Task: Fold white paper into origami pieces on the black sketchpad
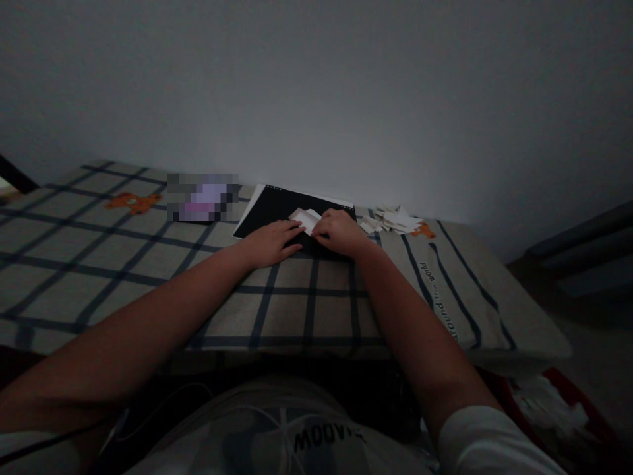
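Note:
A small folded piece of white paper (305, 218) lies on a black sheet (270, 208) with white edges and a row of small marks. My left hand (274, 243) rests flat at the paper's left side, fingers stretched out and fingertips touching its edge. On the other side, my right hand (339, 232) has its fingers bent and closed on the paper's right edge. Part of the paper is hidden under the right fingers. Just right of the black sheet is a pile of white paper pieces (398, 220).
A checked tablecloth (281, 316) with orange bear prints covers the table, which stands against a grey wall (316, 99). A blurred purple item (205, 201) lies at the back left. Below the table's right end is a red container (568, 389) with whitish contents.

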Available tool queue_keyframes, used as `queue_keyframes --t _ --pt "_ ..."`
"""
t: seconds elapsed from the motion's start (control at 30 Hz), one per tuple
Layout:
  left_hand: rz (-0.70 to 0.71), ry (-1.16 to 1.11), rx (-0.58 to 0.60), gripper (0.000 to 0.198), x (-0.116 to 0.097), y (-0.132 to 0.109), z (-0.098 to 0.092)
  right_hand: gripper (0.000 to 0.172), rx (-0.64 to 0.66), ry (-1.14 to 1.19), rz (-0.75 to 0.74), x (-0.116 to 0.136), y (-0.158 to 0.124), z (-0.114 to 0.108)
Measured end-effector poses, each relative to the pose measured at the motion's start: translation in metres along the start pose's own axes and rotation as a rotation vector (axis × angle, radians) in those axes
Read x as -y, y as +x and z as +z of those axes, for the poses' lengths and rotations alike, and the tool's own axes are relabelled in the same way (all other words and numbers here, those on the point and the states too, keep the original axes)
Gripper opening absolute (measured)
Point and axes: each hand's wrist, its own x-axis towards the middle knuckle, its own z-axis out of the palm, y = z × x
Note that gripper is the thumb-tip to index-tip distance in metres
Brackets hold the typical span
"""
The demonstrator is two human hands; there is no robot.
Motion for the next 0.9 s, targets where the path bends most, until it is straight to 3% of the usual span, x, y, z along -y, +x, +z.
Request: queue_keyframes --t 0.9 --pt "0.028 0.036 0.011 0.056 -0.0021 0.0 -0.0003 0.025 0.012 0.004 0.005 0.0006 -0.0008 -0.0003"
